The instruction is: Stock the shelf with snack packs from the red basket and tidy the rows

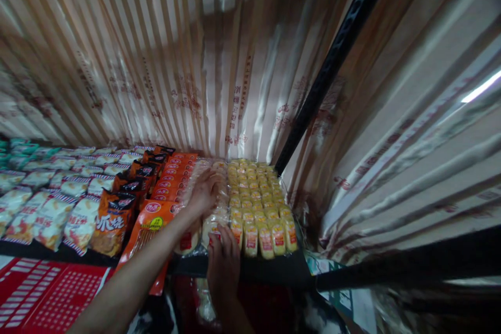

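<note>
Clear-wrapped pale snack packets (213, 209) lay in a row running from near to far on the dark shelf (274, 269), between the orange packets (172, 177) on their left and the block of small yellow packets (258, 198) on their right. The left hand (203, 193) lay flat on top of this clear-wrapped row, farther in, fingers (213, 177) stretched out and pressing down rather than gripping anything. The right hand (223, 263) sat at the near edge of the shelf, its fingers (219, 240) loosely spread against the front packet of the same row; whether they had closed on it could not be told. Farther left stood dark packets with orange print (113, 219), then white packets with red trim (50, 214). Behind and to the right hung striped translucent plastic sheeting (176, 62), crossed by a black metal post (336, 47).
</note>
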A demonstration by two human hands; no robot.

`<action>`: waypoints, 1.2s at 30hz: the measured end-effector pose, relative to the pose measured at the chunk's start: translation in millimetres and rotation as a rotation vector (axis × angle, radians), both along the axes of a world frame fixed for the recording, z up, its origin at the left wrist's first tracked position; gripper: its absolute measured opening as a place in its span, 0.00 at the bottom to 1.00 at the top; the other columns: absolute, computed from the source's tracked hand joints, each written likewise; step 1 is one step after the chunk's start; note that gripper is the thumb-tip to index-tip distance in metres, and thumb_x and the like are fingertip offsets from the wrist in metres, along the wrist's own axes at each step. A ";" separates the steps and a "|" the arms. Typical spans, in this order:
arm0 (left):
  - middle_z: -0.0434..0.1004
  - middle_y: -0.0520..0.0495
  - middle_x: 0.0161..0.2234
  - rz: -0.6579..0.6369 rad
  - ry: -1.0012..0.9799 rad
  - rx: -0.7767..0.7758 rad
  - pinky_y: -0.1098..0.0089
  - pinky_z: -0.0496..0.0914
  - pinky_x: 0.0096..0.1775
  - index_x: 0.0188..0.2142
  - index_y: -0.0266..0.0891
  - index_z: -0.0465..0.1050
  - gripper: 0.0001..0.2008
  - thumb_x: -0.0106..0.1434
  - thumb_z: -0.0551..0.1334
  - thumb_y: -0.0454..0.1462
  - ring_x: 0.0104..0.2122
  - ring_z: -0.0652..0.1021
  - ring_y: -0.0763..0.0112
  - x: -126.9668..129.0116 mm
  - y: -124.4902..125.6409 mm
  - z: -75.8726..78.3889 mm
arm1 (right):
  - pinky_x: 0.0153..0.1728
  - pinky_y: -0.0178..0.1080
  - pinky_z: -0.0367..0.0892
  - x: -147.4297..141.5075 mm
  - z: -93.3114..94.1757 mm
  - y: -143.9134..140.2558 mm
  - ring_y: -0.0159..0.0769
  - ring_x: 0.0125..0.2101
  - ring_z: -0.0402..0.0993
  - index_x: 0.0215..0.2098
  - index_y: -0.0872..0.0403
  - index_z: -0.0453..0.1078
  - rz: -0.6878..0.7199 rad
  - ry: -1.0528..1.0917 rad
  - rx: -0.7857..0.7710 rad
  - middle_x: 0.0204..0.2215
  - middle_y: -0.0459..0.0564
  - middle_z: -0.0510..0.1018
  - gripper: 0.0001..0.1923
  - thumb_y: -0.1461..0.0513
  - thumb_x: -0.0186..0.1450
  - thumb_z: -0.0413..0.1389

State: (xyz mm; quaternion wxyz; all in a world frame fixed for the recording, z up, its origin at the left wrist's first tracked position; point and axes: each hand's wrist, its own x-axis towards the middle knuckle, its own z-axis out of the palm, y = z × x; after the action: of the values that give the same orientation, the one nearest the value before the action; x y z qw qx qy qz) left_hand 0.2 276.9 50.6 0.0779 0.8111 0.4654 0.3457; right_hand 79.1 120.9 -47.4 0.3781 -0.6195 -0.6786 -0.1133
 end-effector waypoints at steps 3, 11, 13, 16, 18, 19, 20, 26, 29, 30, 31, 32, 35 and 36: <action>0.70 0.45 0.50 -0.011 -0.271 0.097 0.57 0.63 0.55 0.44 0.40 0.71 0.16 0.62 0.50 0.29 0.56 0.65 0.65 3.1 -67.1 -7.9 | 0.52 0.48 0.61 0.0 -6.4 2.9 0.42 0.54 0.61 0.47 0.56 0.66 -0.033 0.009 0.068 0.49 0.56 0.71 0.12 0.65 0.67 0.47; 0.74 0.43 0.41 0.319 -0.617 -0.112 0.59 0.71 0.46 0.42 0.38 0.70 0.14 0.64 0.47 0.34 0.42 0.74 0.66 18.2 -168.2 -65.9 | 0.51 0.47 0.62 6.9 -12.0 7.4 0.41 0.51 0.64 0.46 0.56 0.68 0.014 0.085 0.021 0.48 0.55 0.73 0.15 0.64 0.67 0.43; 0.74 0.41 0.42 0.290 -0.638 -0.153 0.59 0.71 0.46 0.42 0.36 0.70 0.15 0.63 0.47 0.34 0.43 0.74 0.66 18.0 -167.4 -73.9 | 0.51 0.47 0.62 8.7 -12.7 7.5 0.41 0.52 0.64 0.45 0.56 0.68 0.037 0.126 0.021 0.48 0.55 0.73 0.14 0.63 0.67 0.44; 0.75 0.41 0.43 0.232 -0.631 -0.189 0.58 0.69 0.49 0.41 0.36 0.71 0.16 0.61 0.48 0.34 0.45 0.74 0.65 15.1 -163.9 -76.7 | 0.52 0.46 0.62 12.1 -15.3 7.5 0.38 0.53 0.63 0.47 0.55 0.68 0.085 0.170 0.003 0.49 0.53 0.72 0.16 0.63 0.68 0.42; 0.75 0.41 0.44 0.218 -0.645 -0.221 0.57 0.69 0.50 0.42 0.36 0.72 0.16 0.60 0.49 0.34 0.45 0.74 0.64 12.9 -163.0 -74.8 | 0.53 0.46 0.61 14.6 -16.8 7.2 0.37 0.54 0.61 0.49 0.54 0.67 0.110 0.192 -0.024 0.51 0.52 0.71 0.17 0.63 0.68 0.41; 0.75 0.41 0.44 0.214 -0.654 -0.237 0.57 0.68 0.50 0.42 0.36 0.72 0.16 0.60 0.49 0.34 0.45 0.74 0.64 11.9 -162.7 -73.5 | 0.54 0.47 0.61 15.7 -17.3 7.1 0.37 0.55 0.60 0.50 0.54 0.67 0.117 0.198 -0.035 0.53 0.52 0.70 0.17 0.62 0.68 0.42; 0.75 0.41 0.44 0.209 -0.657 -0.251 0.57 0.68 0.50 0.43 0.37 0.72 0.16 0.60 0.49 0.34 0.45 0.74 0.64 11.0 -162.5 -72.3 | 0.55 0.47 0.60 16.5 -17.7 6.9 0.37 0.56 0.60 0.51 0.53 0.67 0.124 0.199 -0.039 0.53 0.52 0.69 0.17 0.62 0.68 0.42; 0.74 0.42 0.44 0.168 -0.616 -0.269 0.59 0.68 0.51 0.43 0.38 0.72 0.16 0.61 0.50 0.34 0.45 0.74 0.66 8.9 -157.3 -72.0 | 0.54 0.49 0.61 18.3 -19.0 5.0 0.38 0.57 0.60 0.58 0.55 0.60 0.154 0.188 0.007 0.55 0.54 0.68 0.21 0.63 0.68 0.40; 0.72 0.43 0.42 0.175 -0.584 -0.257 0.61 0.69 0.49 0.42 0.39 0.72 0.14 0.61 0.51 0.34 0.43 0.74 0.67 10.7 -153.3 -74.6 | 0.54 0.48 0.62 20.8 -15.0 1.7 0.37 0.57 0.60 0.59 0.55 0.57 0.207 0.202 0.078 0.54 0.55 0.69 0.22 0.65 0.68 0.38; 0.72 0.44 0.41 0.178 -0.565 -0.244 0.61 0.70 0.48 0.41 0.39 0.72 0.13 0.61 0.51 0.34 0.43 0.74 0.67 11.4 -152.1 -75.9 | 0.54 0.48 0.62 22.4 -12.0 0.6 0.37 0.57 0.60 0.60 0.55 0.57 0.224 0.210 0.096 0.54 0.55 0.69 0.23 0.66 0.68 0.38; 0.72 0.44 0.40 0.182 -0.541 -0.221 0.60 0.70 0.48 0.40 0.39 0.72 0.13 0.62 0.51 0.35 0.42 0.74 0.67 12.0 -150.9 -77.6 | 0.54 0.48 0.62 24.4 -7.9 0.1 0.37 0.57 0.60 0.59 0.56 0.57 0.233 0.216 0.107 0.54 0.56 0.68 0.23 0.66 0.68 0.38; 0.72 0.44 0.40 0.184 -0.514 -0.188 0.60 0.70 0.47 0.39 0.39 0.72 0.12 0.62 0.51 0.35 0.42 0.74 0.66 12.7 -149.9 -79.7 | 0.54 0.49 0.62 26.5 -2.8 0.6 0.38 0.58 0.59 0.59 0.56 0.57 0.231 0.221 0.109 0.55 0.56 0.68 0.23 0.66 0.67 0.37; 0.71 0.42 0.41 0.178 -0.421 -0.069 0.57 0.71 0.46 0.41 0.38 0.71 0.11 0.60 0.54 0.35 0.42 0.74 0.63 14.3 -148.0 -87.2 | 0.56 0.50 0.59 32.7 18.0 12.6 0.39 0.59 0.57 0.59 0.57 0.58 0.210 0.185 0.070 0.57 0.57 0.66 0.23 0.65 0.67 0.38; 0.71 0.42 0.41 0.180 -0.394 -0.039 0.57 0.71 0.46 0.42 0.38 0.71 0.12 0.60 0.54 0.34 0.43 0.73 0.62 14.9 -147.6 -89.6 | 0.56 0.50 0.58 34.0 26.0 21.0 0.39 0.60 0.55 0.59 0.58 0.58 0.211 0.153 0.040 0.57 0.57 0.65 0.23 0.65 0.67 0.38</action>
State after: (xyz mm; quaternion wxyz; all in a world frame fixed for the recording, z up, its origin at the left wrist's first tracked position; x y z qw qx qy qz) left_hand 15.1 129.3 -39.0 0.1518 0.6814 0.5184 0.4939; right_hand 113.1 141.9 -21.4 0.4510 -0.5437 -0.7067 -0.0388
